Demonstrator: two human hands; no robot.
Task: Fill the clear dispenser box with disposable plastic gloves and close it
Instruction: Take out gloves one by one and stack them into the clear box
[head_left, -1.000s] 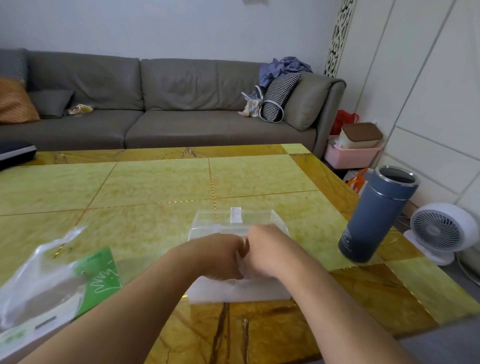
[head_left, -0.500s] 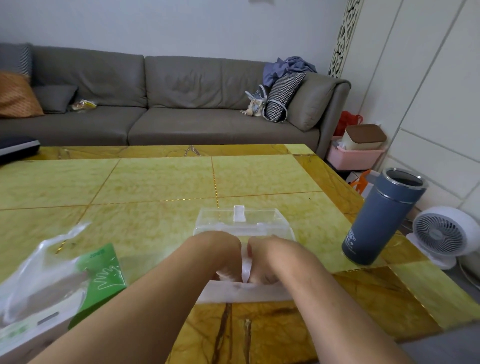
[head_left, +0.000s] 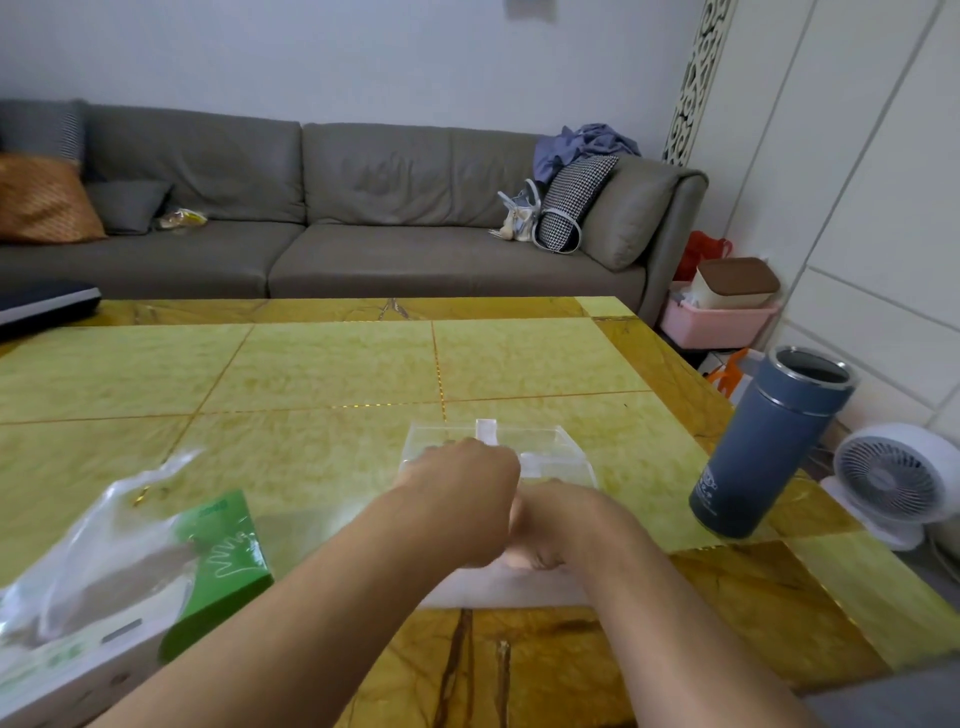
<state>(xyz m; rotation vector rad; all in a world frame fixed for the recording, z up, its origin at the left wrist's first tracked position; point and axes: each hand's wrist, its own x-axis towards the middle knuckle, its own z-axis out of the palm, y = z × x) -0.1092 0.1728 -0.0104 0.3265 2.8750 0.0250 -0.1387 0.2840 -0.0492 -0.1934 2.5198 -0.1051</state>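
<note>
Hands packing gloves into the box

Both hands, left (head_left: 462, 493) and right (head_left: 561, 525), sit knuckles-up on the box (head_left: 545, 457) at 6 o'clock on the tabletop (head_left: 311, 374); fingers hidden, grip unclear. Box runs 9-to-3, its raised lid at 12 beyond the hands; left reaches farther.

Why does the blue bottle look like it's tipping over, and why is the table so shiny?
In the head view, the wide-angle lens bends things near the edges, so the tall blue metal flask seems to lean. The glossy yellow-green stone table reflects soft room light beside the green glove packet. The clear plastic dispenser box is faint, and the left hand looks slightly blurred.
</note>
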